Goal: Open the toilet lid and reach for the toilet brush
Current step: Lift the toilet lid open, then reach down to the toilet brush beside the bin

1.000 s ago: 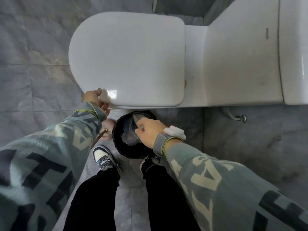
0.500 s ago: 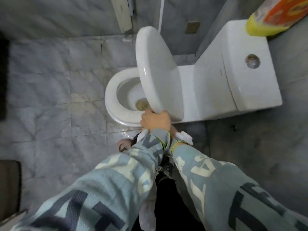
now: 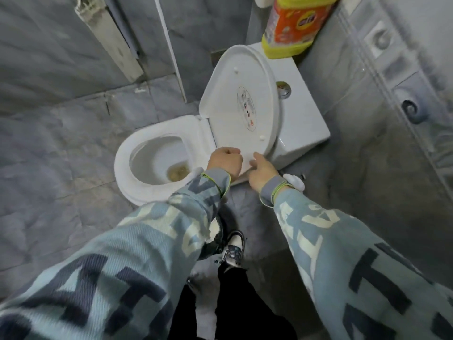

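The white toilet lid (image 3: 241, 99) stands raised and leans back against the cistern (image 3: 302, 114). The seat (image 3: 122, 165) is down and the bowl (image 3: 159, 155) is uncovered, with yellowish water at the bottom. My left hand (image 3: 224, 161) is curled on the lid's near edge. My right hand (image 3: 261, 171) is beside it, fingers loose, with the thumb touching the same edge. A black container (image 3: 220, 233), seen earlier as a round holder, shows only as a sliver behind my left sleeve. No toilet brush can be made out.
An orange and yellow bottle (image 3: 291, 25) stands on the cistern by the flush button (image 3: 283, 87). Grey tiled walls close in on the right and at the back. A white pipe (image 3: 171, 47) runs down the back wall. My shoe (image 3: 232, 249) is on the floor below the hands.
The lid went from closed, through half raised, to fully up against the cistern. My left hand rode up with its edge. My right hand left the black holder and came up to the lid.
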Demonstrator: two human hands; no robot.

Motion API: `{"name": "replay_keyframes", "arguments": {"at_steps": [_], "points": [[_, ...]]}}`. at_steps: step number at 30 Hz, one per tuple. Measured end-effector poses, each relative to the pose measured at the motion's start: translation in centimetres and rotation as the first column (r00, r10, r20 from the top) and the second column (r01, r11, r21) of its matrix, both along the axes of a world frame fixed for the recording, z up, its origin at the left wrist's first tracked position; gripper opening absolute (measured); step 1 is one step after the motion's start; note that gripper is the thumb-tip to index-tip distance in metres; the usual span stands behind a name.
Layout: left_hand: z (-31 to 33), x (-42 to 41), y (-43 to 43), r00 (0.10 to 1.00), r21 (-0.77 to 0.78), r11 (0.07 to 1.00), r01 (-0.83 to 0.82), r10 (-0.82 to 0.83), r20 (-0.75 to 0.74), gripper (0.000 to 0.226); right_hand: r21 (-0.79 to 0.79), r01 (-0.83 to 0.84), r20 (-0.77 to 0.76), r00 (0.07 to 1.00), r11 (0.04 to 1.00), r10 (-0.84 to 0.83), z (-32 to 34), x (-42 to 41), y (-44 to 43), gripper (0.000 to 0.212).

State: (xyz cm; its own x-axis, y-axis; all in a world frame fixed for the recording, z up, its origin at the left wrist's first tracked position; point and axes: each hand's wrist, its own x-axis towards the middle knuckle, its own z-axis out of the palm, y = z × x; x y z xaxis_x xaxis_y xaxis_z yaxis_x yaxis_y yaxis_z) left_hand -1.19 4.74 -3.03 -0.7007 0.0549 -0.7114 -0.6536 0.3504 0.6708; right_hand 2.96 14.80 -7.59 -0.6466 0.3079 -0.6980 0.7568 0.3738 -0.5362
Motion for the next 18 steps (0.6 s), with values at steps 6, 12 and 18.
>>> {"name": "replay_keyframes", "arguments": {"at_steps": [6,12,18], "points": [[-3.7,1.4,-9.8,0.989,-0.154,0.988,-0.019,0.042,0.144,0.014,0.133,-0.163,0.093,0.984,0.978,0.151,-0.5,1.8,-1.2,0.038],[-7.3,6.5,-22.5,0.968,-0.383,0.92,0.08,0.02,0.25,0.015,0.069,-0.431,0.339,0.858,0.9,0.385,-3.6,6.2,-9.7,0.038],[-10.7,12.1,-31.1,0.912,-0.549,0.776,0.31,-0.079,0.402,0.044,0.006,-0.47,0.413,0.805,0.883,0.426,-8.8,12.5,-20.2,0.037]]}}
